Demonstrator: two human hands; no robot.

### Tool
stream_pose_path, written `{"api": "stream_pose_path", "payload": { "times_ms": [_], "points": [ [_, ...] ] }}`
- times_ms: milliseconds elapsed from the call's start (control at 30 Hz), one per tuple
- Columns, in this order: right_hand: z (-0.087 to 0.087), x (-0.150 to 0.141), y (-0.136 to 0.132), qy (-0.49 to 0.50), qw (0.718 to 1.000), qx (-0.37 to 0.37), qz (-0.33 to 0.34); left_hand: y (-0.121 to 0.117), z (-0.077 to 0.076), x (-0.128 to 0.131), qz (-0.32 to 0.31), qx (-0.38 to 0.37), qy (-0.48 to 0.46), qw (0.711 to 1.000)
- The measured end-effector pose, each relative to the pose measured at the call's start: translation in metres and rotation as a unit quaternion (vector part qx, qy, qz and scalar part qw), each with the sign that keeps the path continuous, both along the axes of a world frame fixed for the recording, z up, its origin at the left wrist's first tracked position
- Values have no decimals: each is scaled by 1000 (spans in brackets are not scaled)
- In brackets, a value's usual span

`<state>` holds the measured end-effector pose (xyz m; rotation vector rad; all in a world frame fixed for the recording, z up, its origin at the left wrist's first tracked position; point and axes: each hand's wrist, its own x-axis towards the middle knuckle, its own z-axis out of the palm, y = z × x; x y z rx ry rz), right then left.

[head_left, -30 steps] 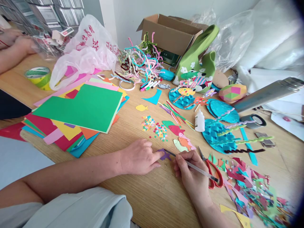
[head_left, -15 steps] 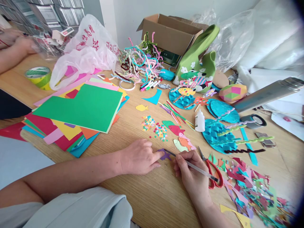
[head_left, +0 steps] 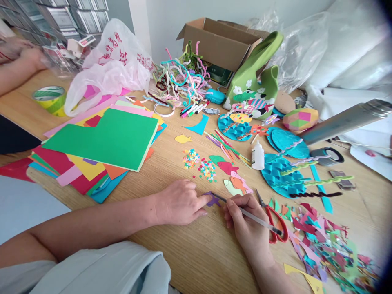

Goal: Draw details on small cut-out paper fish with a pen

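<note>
Pinched in my right hand (head_left: 246,222) is a clear-barrelled pen (head_left: 255,217) with a dark tip and end. Its tip touches a small purple paper cutout (head_left: 215,201), fish-shaped as far as it shows. My left hand (head_left: 183,203) presses the cutout's left side to the table with an outstretched index finger; its thumb is apart and the other fingers are bent. Just beyond lie several paper fish, among them a red one (head_left: 227,167) and a pale green one (head_left: 232,188). Red-handled scissors (head_left: 283,224) lie beside my right hand, partly behind it.
Coloured paper sheets (head_left: 122,139) are stacked left. Paper scraps (head_left: 324,232) spread at right. A white glue bottle (head_left: 257,157) stands near blue woven discs (head_left: 277,179). Behind are pipe cleaners (head_left: 180,81), a cardboard box (head_left: 220,45) and a steel flask (head_left: 346,122). Another person's arm (head_left: 18,69) rests far left.
</note>
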<state>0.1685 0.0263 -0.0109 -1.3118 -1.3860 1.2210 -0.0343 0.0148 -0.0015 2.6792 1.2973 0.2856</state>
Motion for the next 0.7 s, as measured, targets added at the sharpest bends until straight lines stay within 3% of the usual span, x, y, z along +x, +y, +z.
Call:
{"api": "stream_pose_path", "payload": {
  "times_ms": [700],
  "points": [
    [-1, -1, 0, 15, 1000, 3, -9, 0, 0, -1, 0, 9, 4, 1000]
  ]
}}
